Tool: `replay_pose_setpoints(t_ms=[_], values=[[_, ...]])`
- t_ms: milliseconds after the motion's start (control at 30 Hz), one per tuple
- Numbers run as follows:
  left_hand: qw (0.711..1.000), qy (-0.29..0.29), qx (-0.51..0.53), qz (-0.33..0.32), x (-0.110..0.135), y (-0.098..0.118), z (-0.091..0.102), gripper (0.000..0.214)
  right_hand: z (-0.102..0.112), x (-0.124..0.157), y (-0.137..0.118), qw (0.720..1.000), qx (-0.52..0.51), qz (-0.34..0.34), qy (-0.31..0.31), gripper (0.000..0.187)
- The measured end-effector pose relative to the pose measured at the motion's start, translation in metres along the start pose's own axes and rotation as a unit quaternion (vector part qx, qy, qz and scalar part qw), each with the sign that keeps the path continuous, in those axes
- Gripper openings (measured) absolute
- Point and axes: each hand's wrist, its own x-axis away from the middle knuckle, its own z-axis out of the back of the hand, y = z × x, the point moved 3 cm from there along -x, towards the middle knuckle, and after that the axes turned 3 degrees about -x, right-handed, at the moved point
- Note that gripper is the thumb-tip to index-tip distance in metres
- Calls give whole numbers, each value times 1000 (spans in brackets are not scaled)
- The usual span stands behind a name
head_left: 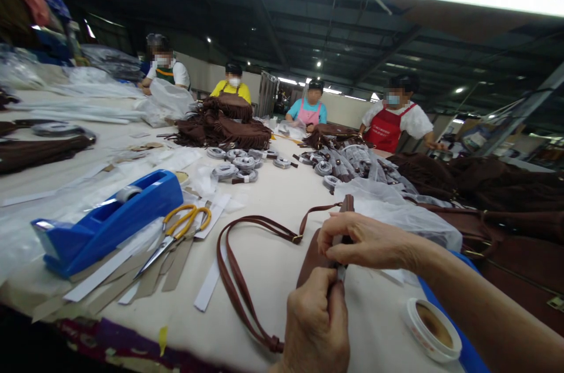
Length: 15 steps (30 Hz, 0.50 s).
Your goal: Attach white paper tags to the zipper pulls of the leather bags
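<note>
A small brown leather bag [311, 254] is propped on the table between my hands, its narrow edge towards me. My left hand [315, 320] is closed at the near end of that edge, with a small pale bit showing at its fingertips that I cannot make out. Over the top of the bag curls my right hand [359, 238], its fingers wrapped around the edge and hiding part of it. A thin brown strap [231, 261] with a small metal buckle loops out to the left across the table.
A blue tape dispenser [110, 226] and yellow-handled scissors [176, 229] lie at left on paper strips. A round white container [432, 329] sits at right. Coiled straps [240, 163], plastic bags [396, 208] and fringed brown bags [224, 126] lie further back. Several co-workers stand beyond.
</note>
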Motion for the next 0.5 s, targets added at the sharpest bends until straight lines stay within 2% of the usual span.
replay_pose_setpoints(t_ms=[133,300,500], values=[[999,38,34,5,1,3,1,12,-3,0,1,998,-53,9,20,13],[1000,12,1,21,1,4,1,12,-4,1,-1,998,-56,4,37,12],[1000,0,-10,26,0,6,3,13,2,2,-3,1000,-18,-2,-22,22]])
